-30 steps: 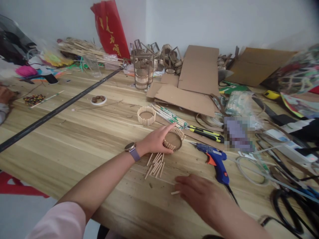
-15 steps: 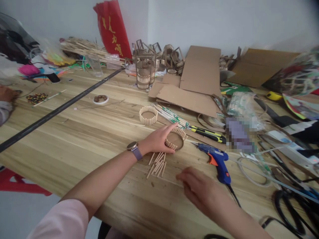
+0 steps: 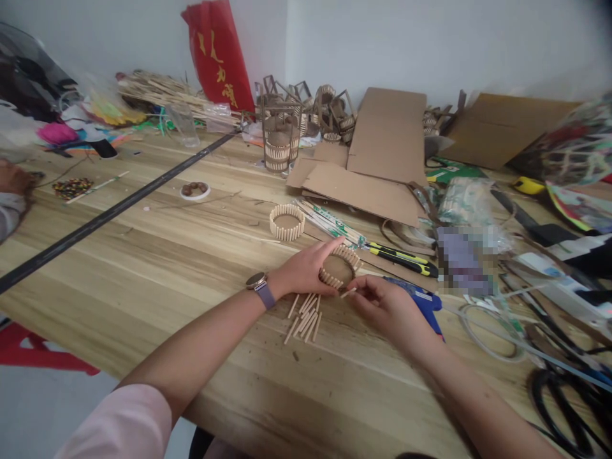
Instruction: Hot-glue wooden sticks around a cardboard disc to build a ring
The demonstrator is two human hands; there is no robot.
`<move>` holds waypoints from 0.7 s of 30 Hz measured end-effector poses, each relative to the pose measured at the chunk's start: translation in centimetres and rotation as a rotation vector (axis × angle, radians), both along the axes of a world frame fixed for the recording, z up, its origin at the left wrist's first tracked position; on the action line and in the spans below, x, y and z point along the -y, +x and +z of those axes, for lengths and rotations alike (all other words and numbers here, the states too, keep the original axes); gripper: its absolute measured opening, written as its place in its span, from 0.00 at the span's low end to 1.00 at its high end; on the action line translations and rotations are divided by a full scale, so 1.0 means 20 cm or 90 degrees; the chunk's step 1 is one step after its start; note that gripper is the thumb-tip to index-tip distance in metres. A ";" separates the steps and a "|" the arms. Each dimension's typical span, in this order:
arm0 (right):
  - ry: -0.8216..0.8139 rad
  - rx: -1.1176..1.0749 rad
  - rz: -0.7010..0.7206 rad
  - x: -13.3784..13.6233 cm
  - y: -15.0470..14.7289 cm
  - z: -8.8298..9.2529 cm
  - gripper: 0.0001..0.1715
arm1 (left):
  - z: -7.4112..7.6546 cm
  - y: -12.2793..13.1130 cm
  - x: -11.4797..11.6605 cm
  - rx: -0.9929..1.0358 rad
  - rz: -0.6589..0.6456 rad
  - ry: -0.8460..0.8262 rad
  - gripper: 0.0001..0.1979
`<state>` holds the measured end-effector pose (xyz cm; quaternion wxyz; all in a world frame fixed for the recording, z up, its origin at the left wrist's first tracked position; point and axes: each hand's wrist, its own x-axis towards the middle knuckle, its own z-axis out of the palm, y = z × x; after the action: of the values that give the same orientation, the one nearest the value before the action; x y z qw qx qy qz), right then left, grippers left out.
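My left hand (image 3: pixel 306 271) grips the left side of a small round basket (image 3: pixel 340 268), a brown disc edged with short upright wooden sticks. At the basket's lower right edge, my right hand (image 3: pixel 377 299) pinches a short wooden stick (image 3: pixel 349 292) between thumb and fingers. Several loose short sticks (image 3: pixel 306 319) lie on the table just below my left hand. A second ring of sticks on a brown base (image 3: pixel 287 223) stands behind. The blue glue gun (image 3: pixel 425 303) lies to the right, partly hidden by my right hand.
A yellow-and-black cutter (image 3: pixel 401 258) and packaged sticks (image 3: pixel 329 223) lie behind the basket. Cardboard (image 3: pixel 363 188) and finished stick baskets (image 3: pixel 277 150) stand farther back. Cables and black scissors (image 3: pixel 559 401) crowd the right. Another person's hand (image 3: pixel 14 178) is at far left.
My right hand has moved up and right, from beside the loose sticks to the basket's edge, and now shows a stick in its fingers. My left hand keeps holding the basket.
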<state>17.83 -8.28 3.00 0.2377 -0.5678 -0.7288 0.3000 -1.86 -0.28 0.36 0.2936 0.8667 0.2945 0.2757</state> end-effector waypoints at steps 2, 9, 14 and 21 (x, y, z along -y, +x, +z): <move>0.006 0.013 -0.004 0.00 0.00 -0.01 0.11 | 0.00 0.00 0.00 -0.002 0.000 -0.002 0.56; 0.036 0.042 0.014 -0.03 -0.02 0.00 0.11 | 0.00 0.00 0.00 0.004 0.000 0.003 0.55; 0.047 0.060 0.021 -0.04 -0.03 0.02 0.11 | 0.00 0.00 0.00 0.002 -0.001 -0.002 0.55; 0.145 0.130 0.050 -0.04 -0.02 -0.01 0.10 | -0.01 -0.01 0.00 0.010 -0.007 0.002 0.56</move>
<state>17.51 -7.52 2.86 0.2134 -0.5357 -0.8001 0.1649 -2.00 -0.26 0.17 0.2962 0.8665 0.2869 0.2811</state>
